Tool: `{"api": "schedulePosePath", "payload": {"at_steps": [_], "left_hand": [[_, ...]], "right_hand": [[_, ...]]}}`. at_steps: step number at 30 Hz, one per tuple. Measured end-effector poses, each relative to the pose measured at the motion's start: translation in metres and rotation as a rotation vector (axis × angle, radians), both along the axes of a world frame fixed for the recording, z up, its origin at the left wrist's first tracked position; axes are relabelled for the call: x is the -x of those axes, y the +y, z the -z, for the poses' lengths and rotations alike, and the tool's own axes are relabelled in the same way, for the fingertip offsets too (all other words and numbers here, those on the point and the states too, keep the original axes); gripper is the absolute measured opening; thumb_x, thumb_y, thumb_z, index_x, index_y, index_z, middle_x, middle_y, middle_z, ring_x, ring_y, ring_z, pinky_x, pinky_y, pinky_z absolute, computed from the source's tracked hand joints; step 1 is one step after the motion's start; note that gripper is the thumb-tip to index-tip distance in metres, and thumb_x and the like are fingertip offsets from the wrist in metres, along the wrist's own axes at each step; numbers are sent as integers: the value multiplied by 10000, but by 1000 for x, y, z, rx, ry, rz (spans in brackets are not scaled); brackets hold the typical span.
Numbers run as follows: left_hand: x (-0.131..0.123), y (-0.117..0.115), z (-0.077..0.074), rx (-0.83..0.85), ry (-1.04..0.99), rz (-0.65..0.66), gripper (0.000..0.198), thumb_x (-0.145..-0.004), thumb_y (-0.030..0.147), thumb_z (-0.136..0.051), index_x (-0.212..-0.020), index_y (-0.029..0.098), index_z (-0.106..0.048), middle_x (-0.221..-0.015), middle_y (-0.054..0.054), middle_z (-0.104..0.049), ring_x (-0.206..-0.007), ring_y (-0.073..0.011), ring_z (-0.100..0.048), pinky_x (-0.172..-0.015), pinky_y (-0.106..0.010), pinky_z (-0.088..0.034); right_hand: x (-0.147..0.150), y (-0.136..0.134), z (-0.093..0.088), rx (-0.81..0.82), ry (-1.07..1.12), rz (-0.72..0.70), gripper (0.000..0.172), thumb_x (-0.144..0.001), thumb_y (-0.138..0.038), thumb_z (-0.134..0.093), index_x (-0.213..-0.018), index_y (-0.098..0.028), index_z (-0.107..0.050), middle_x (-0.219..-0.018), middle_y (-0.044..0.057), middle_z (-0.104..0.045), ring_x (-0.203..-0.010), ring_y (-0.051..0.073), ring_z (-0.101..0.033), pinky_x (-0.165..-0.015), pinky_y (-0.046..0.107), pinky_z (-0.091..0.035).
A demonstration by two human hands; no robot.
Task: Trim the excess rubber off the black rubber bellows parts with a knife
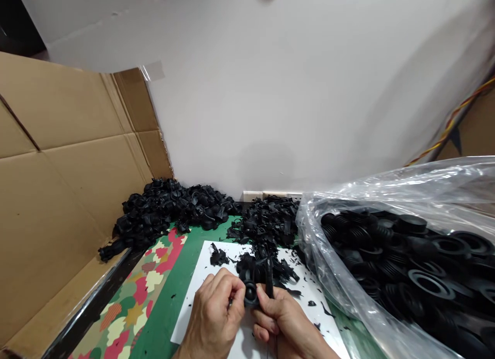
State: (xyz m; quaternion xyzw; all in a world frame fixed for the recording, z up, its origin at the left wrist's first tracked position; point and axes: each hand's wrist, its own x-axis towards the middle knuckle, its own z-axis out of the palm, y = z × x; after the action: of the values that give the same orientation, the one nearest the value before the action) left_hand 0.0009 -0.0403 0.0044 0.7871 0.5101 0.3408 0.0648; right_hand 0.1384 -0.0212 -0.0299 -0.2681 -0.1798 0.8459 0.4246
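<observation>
Near the front edge of the green tabletop [164,317], the left hand [217,306] and the right hand [284,313] grip a black part [250,297] above a white sheet [204,274] dotted with scraps [311,303]. A ribbed black pile [154,212] occupies the far-left corner; shreds [273,219] heap along the far edge. Cardboard [77,178] lines the left edge, a clear bag [315,256] of black pieces [421,287] the right.

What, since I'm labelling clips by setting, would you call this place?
Likely a workshop bench: a clear bag of black parts, a heap of black scraps, and a white sheet littered with black bits.
</observation>
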Motion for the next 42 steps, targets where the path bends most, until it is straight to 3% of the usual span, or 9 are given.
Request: {"api": "schedulePosePath", "payload": {"at_steps": [6,12,16,19,22,25,34,38,42], "left_hand": [[-1,-1,-8,52,-42,44,205,-918,164,-390,-772,201,-529,-733,-19,-570,-665,-165,-515,-612,-286,-386],[-3,4,-8,396,-633,-63,226,-867,339,-487,-698,193,-521,-553,41,-466,-528,-124,-434,-523,-236,-354],[10,12,-3,455,-862,-214,362,-806,413,-527,-539,213,-385,-436,81,-362,-416,-87,-315,-449,-221,-263],[21,16,6,470,-752,-276,360,-759,346,-568,-486,213,-374,-413,78,-373,-395,-83,-317,-425,-214,-237],[26,14,14,471,-695,-265,65,-693,161,-556,-736,209,-542,-461,95,-435,-444,-107,-406,-440,-203,-256],[23,10,17,504,-746,-200,293,-658,101,-523,-924,221,-544,-483,107,-457,-488,-122,-466,-460,-204,-282],[14,10,16,512,-754,-211,97,-752,221,-552,-818,185,-612,-492,61,-521,-449,-107,-447,-440,-204,-299],[9,6,6,348,-622,-165,94,-799,254,-559,-817,201,-634,-617,23,-570,-507,-121,-493,-477,-222,-372],[3,-3,-10,89,-272,13,114,-832,182,-545,-794,220,-645,-742,-7,-570,-643,-148,-548,-579,-245,-434]], "right_hand": [[0,-1,-5,5,35,-8,476,-505,-425,-876,-594,-149,-500,-409,-135,-320,-352,0,-229,-385,156,-253],[3,-2,-1,-53,-175,67,484,-551,-519,-814,-616,-179,-476,-414,-142,-281,-344,10,-194,-348,169,-200],[3,0,8,-55,-328,115,434,-608,-509,-773,-633,-182,-489,-424,-127,-303,-339,21,-220,-345,174,-177],[4,0,10,-49,-340,119,420,-621,-505,-759,-632,-185,-486,-424,-123,-305,-339,25,-227,-347,175,-171],[6,0,10,-45,-335,128,422,-605,-496,-774,-636,-181,-495,-427,-129,-284,-345,16,-186,-346,176,-148],[6,-1,8,-37,-327,135,428,-597,-501,-779,-636,-179,-498,-426,-133,-270,-354,11,-149,-345,177,-126],[6,-1,4,-46,-330,131,413,-629,-502,-757,-638,-184,-493,-423,-132,-269,-358,17,-145,-352,174,-141],[6,-1,6,-38,-322,118,400,-613,-490,-772,-650,-175,-528,-424,-133,-260,-356,16,-143,-345,179,-130],[7,0,11,-41,-324,98,387,-616,-484,-772,-664,-171,-550,-424,-136,-239,-359,19,-142,-346,186,-122]]}}
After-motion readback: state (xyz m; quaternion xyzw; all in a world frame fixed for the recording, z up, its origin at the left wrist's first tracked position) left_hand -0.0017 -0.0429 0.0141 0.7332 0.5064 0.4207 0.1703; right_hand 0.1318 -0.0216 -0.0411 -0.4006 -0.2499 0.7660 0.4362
